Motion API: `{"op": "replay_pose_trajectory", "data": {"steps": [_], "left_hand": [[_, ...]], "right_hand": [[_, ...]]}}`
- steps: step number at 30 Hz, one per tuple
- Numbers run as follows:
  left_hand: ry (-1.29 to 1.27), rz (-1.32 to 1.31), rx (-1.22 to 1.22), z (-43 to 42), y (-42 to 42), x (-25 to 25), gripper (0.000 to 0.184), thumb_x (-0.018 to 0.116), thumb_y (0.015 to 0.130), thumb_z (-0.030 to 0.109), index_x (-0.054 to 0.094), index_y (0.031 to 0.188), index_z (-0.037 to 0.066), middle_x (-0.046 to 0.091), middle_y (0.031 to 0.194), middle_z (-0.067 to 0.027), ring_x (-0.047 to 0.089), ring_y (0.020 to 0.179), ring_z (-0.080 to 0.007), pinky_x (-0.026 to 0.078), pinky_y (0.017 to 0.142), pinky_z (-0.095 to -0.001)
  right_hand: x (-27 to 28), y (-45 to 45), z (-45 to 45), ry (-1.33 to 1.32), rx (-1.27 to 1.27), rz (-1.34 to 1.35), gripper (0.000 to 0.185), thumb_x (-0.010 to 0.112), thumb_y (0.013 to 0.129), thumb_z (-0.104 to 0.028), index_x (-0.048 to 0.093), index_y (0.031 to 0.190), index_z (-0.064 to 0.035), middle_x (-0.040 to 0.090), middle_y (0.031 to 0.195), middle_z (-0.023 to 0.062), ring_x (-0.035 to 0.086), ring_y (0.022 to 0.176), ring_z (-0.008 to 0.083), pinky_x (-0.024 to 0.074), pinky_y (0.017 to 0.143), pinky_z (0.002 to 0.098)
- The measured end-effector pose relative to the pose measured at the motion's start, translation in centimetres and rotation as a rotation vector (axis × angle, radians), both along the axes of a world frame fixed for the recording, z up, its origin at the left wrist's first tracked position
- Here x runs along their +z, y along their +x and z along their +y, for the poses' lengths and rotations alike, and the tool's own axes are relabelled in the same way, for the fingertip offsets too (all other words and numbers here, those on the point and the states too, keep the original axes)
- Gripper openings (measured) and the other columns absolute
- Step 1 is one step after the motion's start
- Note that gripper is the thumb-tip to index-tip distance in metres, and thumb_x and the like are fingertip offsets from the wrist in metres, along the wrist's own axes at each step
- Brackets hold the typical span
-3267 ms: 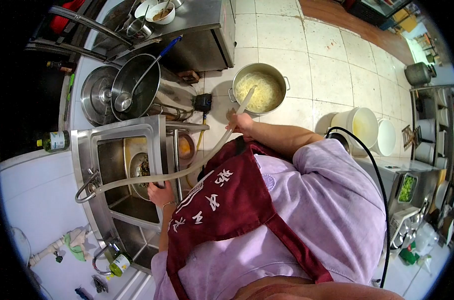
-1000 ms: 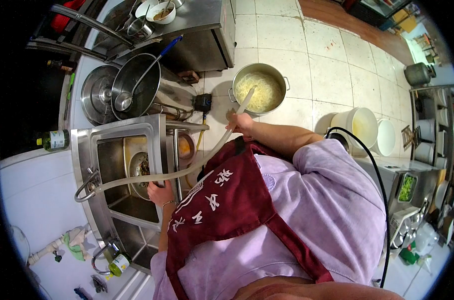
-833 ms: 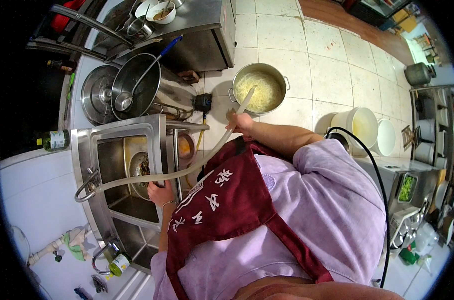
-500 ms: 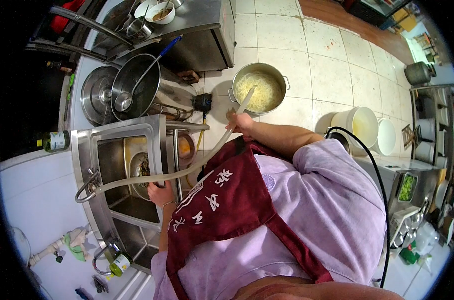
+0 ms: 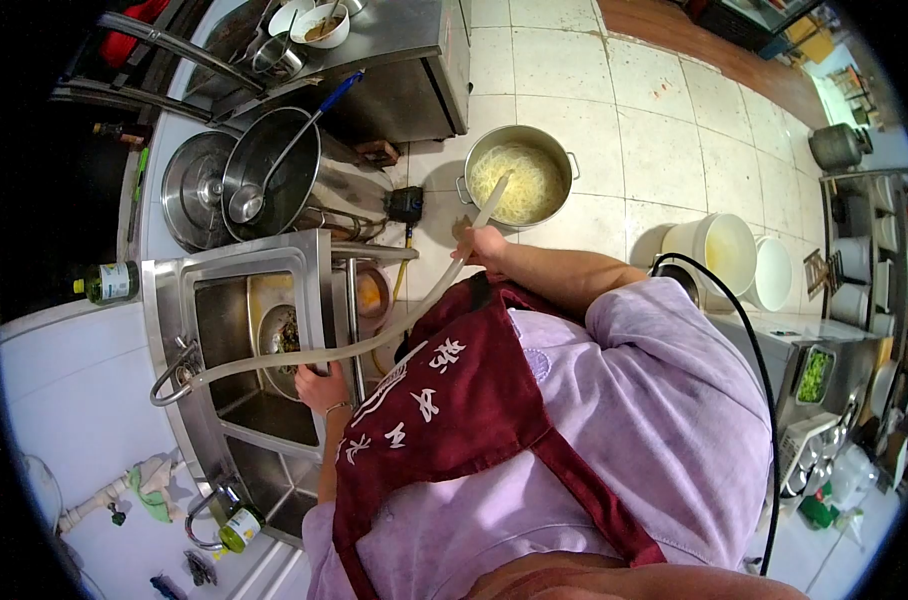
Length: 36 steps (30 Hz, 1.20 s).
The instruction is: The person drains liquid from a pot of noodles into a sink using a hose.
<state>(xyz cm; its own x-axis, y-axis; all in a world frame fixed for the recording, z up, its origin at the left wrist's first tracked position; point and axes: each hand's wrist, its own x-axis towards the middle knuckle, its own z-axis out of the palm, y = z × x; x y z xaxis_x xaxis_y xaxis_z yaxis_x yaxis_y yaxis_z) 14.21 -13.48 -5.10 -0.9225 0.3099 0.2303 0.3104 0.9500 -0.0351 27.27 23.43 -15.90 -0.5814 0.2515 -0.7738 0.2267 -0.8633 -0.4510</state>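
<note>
My right hand [image 5: 482, 246] is closed around a pale flexible hose [image 5: 414, 318]. The hose's end hangs into a two-handled metal pot [image 5: 572, 168] on the floor, over pale, noodle-like strands [image 5: 522, 190] in liquid. At its other end, the hose is fitted to the faucet [image 5: 171, 385] of a steel sink [image 5: 312, 275]. Just below the hose, my left hand [image 5: 322, 388] grips the sink's front rim, its fingers over the inner edge. Inside the basin, partly behind the hose, lies a round metal bowl [image 5: 274, 330] with dark bits in it.
Left of the pot, a tall steel pot [image 5: 314, 150] holds a blue-handled ladle [image 5: 304, 135] beside a round lid [image 5: 189, 190]. A steel cabinet [image 5: 404, 90] stands above. White buckets [image 5: 729, 255] are on the right-hand floor. A black cable [image 5: 764, 400] curves past my shoulder.
</note>
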Motion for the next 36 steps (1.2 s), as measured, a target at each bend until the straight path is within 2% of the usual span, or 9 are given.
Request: {"op": "replay_pose_trajectory", "data": {"steps": [22, 36], "left_hand": [[0.014, -0.014, 0.008, 0.12, 0.09, 0.14, 0.061, 0.064, 0.07, 0.043, 0.052, 0.11, -0.002, 0.055, 0.092, -0.0195, 0.054, 0.086, -0.0362, 0.043, 0.074, -0.0461], [-0.011, -0.029, 0.03, 0.31, 0.08, 0.41, 0.062, 0.064, 0.07, 0.044, 0.052, 0.109, -0.003, 0.055, 0.092, -0.0198, 0.054, 0.086, -0.0366, 0.043, 0.075, -0.046]], "right_hand": [[0.01, 0.14, 0.04, 0.011, 0.019, 0.002, 0.022, 0.044, 0.084, -0.014, 0.046, 0.094, 0.0053, 0.054, 0.08, 0.016, 0.061, 0.077, 0.0317, 0.0511, 0.071, 0.0441], [-0.36, 0.11, -0.04, 0.033, 0.032, 0.004, 0.024, 0.041, 0.086, -0.015, 0.046, 0.094, 0.0063, 0.055, 0.083, 0.0174, 0.061, 0.078, 0.0327, 0.0508, 0.072, 0.0455]]}}
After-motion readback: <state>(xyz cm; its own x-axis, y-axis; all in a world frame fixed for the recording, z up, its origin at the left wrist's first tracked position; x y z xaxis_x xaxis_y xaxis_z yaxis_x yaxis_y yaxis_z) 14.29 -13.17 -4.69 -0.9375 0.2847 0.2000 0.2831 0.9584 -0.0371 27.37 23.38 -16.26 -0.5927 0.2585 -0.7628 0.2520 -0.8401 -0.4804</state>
